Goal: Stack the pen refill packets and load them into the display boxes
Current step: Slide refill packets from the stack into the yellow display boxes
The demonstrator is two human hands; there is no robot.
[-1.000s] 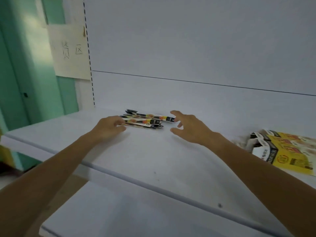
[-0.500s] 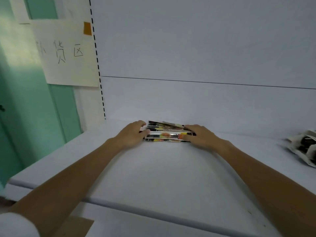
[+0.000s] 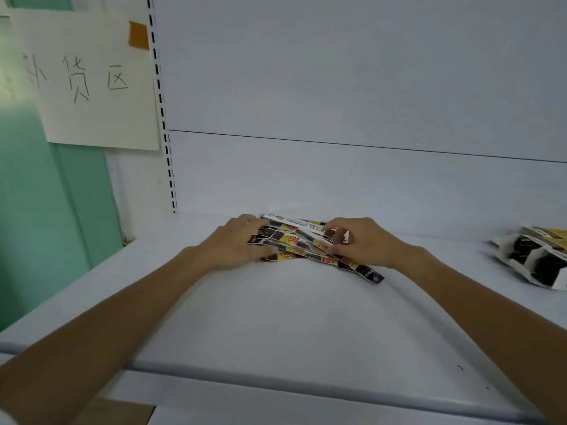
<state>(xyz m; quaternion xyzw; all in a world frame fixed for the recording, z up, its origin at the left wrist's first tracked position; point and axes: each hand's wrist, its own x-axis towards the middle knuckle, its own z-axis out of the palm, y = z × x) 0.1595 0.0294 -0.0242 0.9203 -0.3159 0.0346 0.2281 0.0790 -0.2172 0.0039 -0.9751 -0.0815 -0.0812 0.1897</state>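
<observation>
Pen refill packets [image 3: 302,242]: bunched close to the back edge of the shelf [image 3: 276,326], nearer its left rear corner than its right, lying on the surface between two hands. Clasped at the left ends by the left hand [image 3: 228,245], fingers curled over and around the bundle. Clasped at the right ends by the right hand [image 3: 366,243], fingers bent in and pinching the upper packets. Fanned rather than squared, with one stray packet [image 3: 366,271] poking out under the right hand toward the front edge.

Changed within the last second: from a loose scatter touched only by the left hand, the right hand spread and reaching in, through a squeeze from both ends half a second ago, to a full two-handed grasp now. Same place on the shelf throughout, by the back edge.

Meaning for the task, as a judgement: gathering done, stacking only half done. Probably next a tap or shuffle to level the ends and draw the stray one in, before any lift. Some risk of packets slipping out if lifted while fanned like this.

Display boxes [image 3: 534,259]: well apart, at the right edge of the shelf, partly cut off by the frame, contents too unclear to tell. Handwritten paper sign [image 3: 86,81] taped up beyond the left rear corner.
</observation>
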